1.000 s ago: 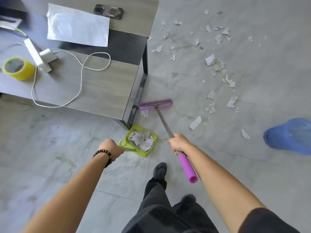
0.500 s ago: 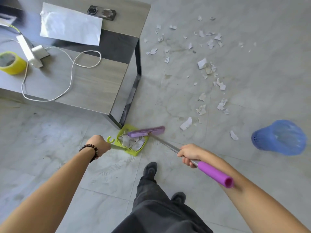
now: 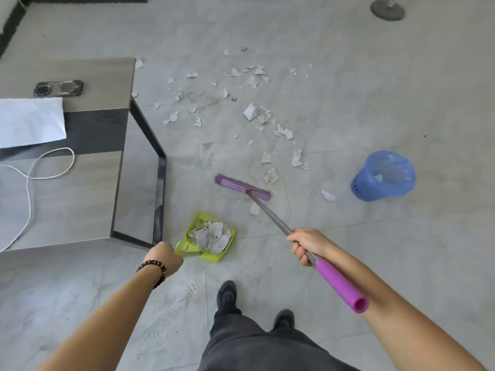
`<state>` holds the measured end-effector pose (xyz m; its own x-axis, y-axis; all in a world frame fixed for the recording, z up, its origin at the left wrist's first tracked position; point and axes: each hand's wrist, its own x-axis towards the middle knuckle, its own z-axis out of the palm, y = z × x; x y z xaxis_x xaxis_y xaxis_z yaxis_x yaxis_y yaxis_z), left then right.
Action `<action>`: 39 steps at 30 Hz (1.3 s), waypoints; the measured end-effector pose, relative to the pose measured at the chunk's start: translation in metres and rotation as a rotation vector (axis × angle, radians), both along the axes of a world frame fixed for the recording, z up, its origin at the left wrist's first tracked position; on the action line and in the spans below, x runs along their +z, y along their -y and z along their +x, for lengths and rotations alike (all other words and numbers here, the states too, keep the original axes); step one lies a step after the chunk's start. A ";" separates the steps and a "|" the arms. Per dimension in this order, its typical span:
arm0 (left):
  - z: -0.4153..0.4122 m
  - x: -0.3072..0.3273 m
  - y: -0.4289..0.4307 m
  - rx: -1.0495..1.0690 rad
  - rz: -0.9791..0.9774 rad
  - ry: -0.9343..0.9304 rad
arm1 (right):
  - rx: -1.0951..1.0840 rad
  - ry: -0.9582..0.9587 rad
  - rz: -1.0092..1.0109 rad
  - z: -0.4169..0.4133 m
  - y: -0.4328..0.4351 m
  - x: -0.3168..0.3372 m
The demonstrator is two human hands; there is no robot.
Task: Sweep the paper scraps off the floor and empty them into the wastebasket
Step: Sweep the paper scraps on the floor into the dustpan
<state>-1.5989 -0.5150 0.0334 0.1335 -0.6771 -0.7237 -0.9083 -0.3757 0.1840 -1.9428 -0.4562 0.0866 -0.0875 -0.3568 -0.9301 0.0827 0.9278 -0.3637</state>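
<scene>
My left hand (image 3: 166, 256) grips the handle of a lime-green dustpan (image 3: 231, 232) that sits on the floor and holds several crumpled paper scraps. My right hand (image 3: 305, 245) grips the metal shaft of a purple broom; its head (image 3: 242, 187) lies on the tiles beyond the dustpan, apart from it. One scrap (image 3: 254, 208) lies just behind the broom head. Many white paper scraps (image 3: 251, 111) are scattered over the floor farther out. A blue wastebasket (image 3: 383, 175) stands to the right with a scrap (image 3: 327, 195) near its base.
A low grey table (image 3: 88, 183) stands at the left, its dark leg (image 3: 159, 188) close to the dustpan. A phone (image 3: 58, 88), a white sheet and a white cable lie on it. A round stand base (image 3: 387, 9) is at the far right. My feet (image 3: 227, 295) are below.
The broom head has swung out of the dustpan and away to the right, onto the tiles near the scraps. The dustpan has stayed in my left hand. The view has shifted right.
</scene>
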 end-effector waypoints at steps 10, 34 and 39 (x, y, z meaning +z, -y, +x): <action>-0.097 -0.012 0.072 -0.317 0.037 0.019 | -0.189 -0.262 -0.128 -0.039 0.001 -0.046; -0.147 -0.029 0.123 -0.256 0.086 0.023 | 0.255 -0.184 0.104 -0.031 -0.018 -0.059; -0.142 -0.023 0.117 -0.259 0.076 0.032 | -0.081 0.085 0.245 -0.063 -0.016 -0.016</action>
